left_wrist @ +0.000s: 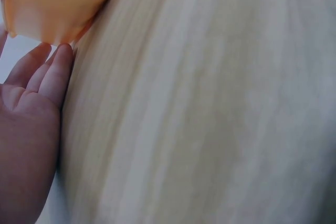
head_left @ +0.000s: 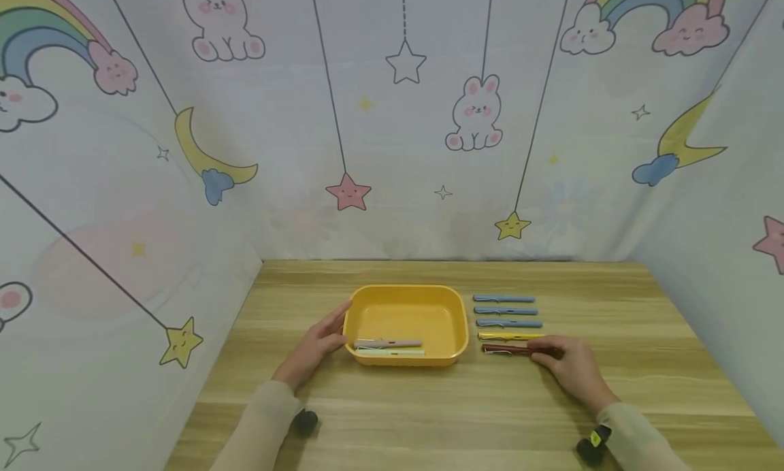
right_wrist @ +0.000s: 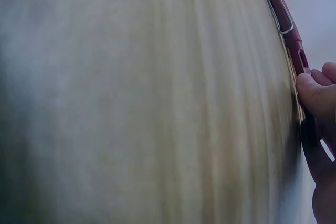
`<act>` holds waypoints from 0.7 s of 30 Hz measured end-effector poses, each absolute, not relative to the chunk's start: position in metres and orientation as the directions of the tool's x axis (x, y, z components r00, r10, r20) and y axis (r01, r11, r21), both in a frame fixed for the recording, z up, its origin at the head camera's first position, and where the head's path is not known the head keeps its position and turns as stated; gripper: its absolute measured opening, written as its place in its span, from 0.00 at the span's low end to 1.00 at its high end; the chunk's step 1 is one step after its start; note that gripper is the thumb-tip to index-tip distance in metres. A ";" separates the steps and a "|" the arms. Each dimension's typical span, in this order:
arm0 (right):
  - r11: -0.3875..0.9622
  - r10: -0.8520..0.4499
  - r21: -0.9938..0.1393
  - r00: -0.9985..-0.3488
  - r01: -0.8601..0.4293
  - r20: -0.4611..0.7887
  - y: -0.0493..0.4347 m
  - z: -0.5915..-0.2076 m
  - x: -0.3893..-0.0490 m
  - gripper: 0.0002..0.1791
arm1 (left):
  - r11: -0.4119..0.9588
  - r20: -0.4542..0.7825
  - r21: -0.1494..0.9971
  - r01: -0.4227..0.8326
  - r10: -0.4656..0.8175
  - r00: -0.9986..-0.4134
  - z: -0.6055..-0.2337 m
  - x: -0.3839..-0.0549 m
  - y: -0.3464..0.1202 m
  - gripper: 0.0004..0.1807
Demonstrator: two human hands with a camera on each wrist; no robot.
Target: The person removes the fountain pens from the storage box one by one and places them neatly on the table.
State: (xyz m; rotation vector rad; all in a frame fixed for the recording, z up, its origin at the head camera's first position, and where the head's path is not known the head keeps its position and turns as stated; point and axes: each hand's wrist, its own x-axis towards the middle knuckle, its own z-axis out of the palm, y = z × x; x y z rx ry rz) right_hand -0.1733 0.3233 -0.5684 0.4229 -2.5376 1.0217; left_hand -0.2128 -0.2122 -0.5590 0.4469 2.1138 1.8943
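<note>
A yellow plastic tray [head_left: 405, 292] stands in the middle of the table. My left hand [head_left: 314, 348] rests against its left side, fingers fairly straight; in the left wrist view the fingertips touch the tray's wall [left_wrist: 58, 9]. Inside, along the near side, lie a pinkish-grey pen [head_left: 392, 344] and a pale green pen [head_left: 392, 352]. Right of the tray, my right hand [head_left: 572, 369] pinches the rear part of a dark red pen [head_left: 505, 350] between thumb and fingers. The right wrist view shows its clip and cap [right_wrist: 283, 17] pointing toward the tray.
Above the dark red pen lie a yellow pen [head_left: 508, 336] and three blue pens [head_left: 508, 323], stacked in a column of rows. The wood-grain table [head_left: 429, 416] ends at a patterned cloth backdrop [head_left: 404, 131] behind and at both sides.
</note>
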 end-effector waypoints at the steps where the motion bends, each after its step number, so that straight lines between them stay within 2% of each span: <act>1: 0.695 -0.142 -0.592 -0.884 -0.409 0.445 0.323 -0.568 -0.173 0.17 | 0.095 0.008 0.994 0.051 0.399 -0.917 -0.560 -0.213 -0.212 0.38; 9: 0.731 -0.190 -0.541 -0.886 -0.415 0.424 0.320 -0.566 -0.174 0.17 | 0.087 0.006 0.995 0.043 0.390 -0.921 -0.563 -0.214 -0.213 0.38; 21: 0.736 -0.202 -0.548 -0.901 -0.398 0.383 0.320 -0.563 -0.174 0.16 | 0.107 -0.056 0.994 -0.018 0.367 -0.929 -0.560 -0.214 -0.211 0.38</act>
